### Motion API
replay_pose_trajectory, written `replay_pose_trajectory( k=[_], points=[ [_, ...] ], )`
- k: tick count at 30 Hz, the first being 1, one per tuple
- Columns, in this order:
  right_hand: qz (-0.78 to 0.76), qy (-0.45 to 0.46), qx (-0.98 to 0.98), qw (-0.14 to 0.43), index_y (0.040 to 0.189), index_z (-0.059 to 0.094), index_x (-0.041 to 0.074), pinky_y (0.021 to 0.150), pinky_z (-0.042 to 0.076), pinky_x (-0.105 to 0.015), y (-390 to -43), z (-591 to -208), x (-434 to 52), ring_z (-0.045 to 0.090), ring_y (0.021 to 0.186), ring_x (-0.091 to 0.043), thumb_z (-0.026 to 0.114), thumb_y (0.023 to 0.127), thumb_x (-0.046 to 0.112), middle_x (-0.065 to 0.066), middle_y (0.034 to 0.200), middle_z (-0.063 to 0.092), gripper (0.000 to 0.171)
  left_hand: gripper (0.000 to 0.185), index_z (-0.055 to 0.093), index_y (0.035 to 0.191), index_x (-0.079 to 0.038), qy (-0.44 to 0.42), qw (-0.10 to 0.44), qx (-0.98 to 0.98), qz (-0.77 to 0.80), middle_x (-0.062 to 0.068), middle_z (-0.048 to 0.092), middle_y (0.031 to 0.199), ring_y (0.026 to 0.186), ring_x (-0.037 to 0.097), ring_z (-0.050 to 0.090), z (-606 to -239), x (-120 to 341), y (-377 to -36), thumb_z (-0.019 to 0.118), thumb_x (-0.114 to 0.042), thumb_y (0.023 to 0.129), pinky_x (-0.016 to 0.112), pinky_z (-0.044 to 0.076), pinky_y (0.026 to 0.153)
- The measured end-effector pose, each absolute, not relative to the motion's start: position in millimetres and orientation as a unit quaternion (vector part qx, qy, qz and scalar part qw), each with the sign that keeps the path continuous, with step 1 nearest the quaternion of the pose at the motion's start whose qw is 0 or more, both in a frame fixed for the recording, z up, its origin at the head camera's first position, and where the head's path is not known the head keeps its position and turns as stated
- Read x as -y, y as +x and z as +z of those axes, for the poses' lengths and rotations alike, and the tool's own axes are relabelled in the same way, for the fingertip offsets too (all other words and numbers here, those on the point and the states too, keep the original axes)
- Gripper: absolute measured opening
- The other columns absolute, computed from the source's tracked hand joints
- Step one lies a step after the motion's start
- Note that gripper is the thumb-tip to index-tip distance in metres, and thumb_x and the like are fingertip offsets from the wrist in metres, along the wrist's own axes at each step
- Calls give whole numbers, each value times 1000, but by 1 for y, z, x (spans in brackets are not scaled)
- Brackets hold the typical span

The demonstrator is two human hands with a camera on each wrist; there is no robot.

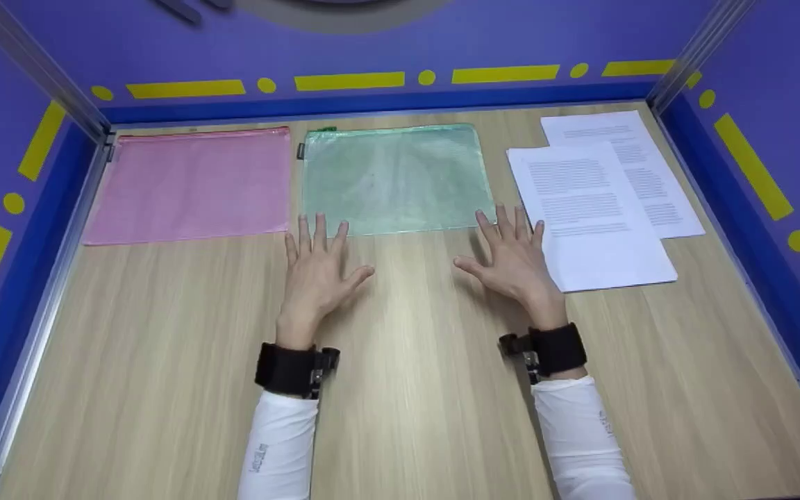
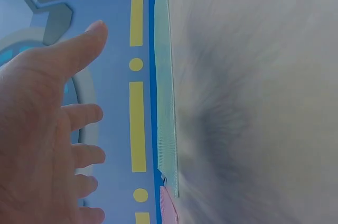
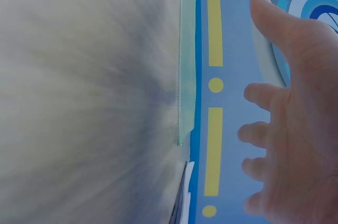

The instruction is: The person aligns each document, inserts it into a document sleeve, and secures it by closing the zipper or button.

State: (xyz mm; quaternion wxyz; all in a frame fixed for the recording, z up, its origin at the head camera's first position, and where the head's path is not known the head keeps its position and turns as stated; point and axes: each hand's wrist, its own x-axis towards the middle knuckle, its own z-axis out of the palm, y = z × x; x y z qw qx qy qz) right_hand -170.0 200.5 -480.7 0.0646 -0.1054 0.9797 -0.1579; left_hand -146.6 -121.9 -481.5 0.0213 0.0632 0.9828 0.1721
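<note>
On the pale wood-grain table both hands lie palm down with fingers straight and spread, holding nothing. Just beyond them, toward the far purple wall with its yellow dashes and dots, lies the translucent green mesh zip pouch, flat, its long axis running left to right. The left hand has its fingertips at the pouch's near left corner; the right hand has its fingertips at the near right corner, so the two are about equally near and the pouch sits straight ahead between them. A pink mesh zip pouch lies just left of the green one, and two overlapping printed white paper sheets lie to the right, the nearer sheet just beside the right hand. Their print is too small to read, and no brand or label is legible.
</note>
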Motion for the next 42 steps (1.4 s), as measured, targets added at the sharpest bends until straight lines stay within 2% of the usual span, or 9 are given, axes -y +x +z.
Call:
replay_pose_trajectory(
  k=[9,15,22,29,33,38,42],
  points=[
    [-162,-109,-977,83,160,17,21,118,-6,-71,-171,-479,-198,-5,154,-47,48,88,75,-19,168,5,95,89,25,158,-16,60,36,-980,184,23,6,166,154,45,-6,-477,119,-148,53,-67,90,66,-1,122],
    [-167,-119,-974,95,160,16,18,121,-1,-68,-178,-475,-195,-2,154,-46,47,90,73,-19,168,3,95,85,29,157,-15,75,42,-980,179,25,11,165,154,46,-1,-473,116,-157,55,-62,92,67,3,122],
    [-159,-137,-967,146,160,14,13,125,3,-60,-195,-475,-190,-1,155,-42,40,95,70,-20,167,2,91,85,23,159,-15,94,92,-983,129,27,14,164,152,47,10,-476,118,-170,51,-63,94,66,13,121],
    [-124,-160,-963,180,159,19,11,125,7,-59,-211,-481,-181,2,154,-44,36,101,60,-21,167,6,78,87,13,160,-17,100,136,-978,120,27,9,165,153,47,4,-486,115,-181,50,-62,95,64,10,123],
    [-95,-171,-960,201,159,17,11,125,9,-60,-214,-484,-178,4,154,-46,36,101,59,-23,166,4,78,83,18,160,-18,103,155,-975,123,26,8,165,154,46,1,-489,110,-184,47,-63,96,62,8,124],
    [-86,-160,-955,236,160,11,13,125,10,-58,-211,-486,-177,3,153,-46,34,101,61,-24,166,1,79,76,21,159,-18,105,180,-971,114,26,7,165,153,47,4,-494,108,-183,42,-60,99,59,13,125],
    [-83,-150,-956,237,160,13,12,125,13,-56,-204,-485,-173,4,153,-47,34,101,60,-25,166,2,79,73,23,159,-16,107,182,-970,121,28,7,165,153,48,7,-495,108,-181,42,-56,101,56,14,125]
  ],
)
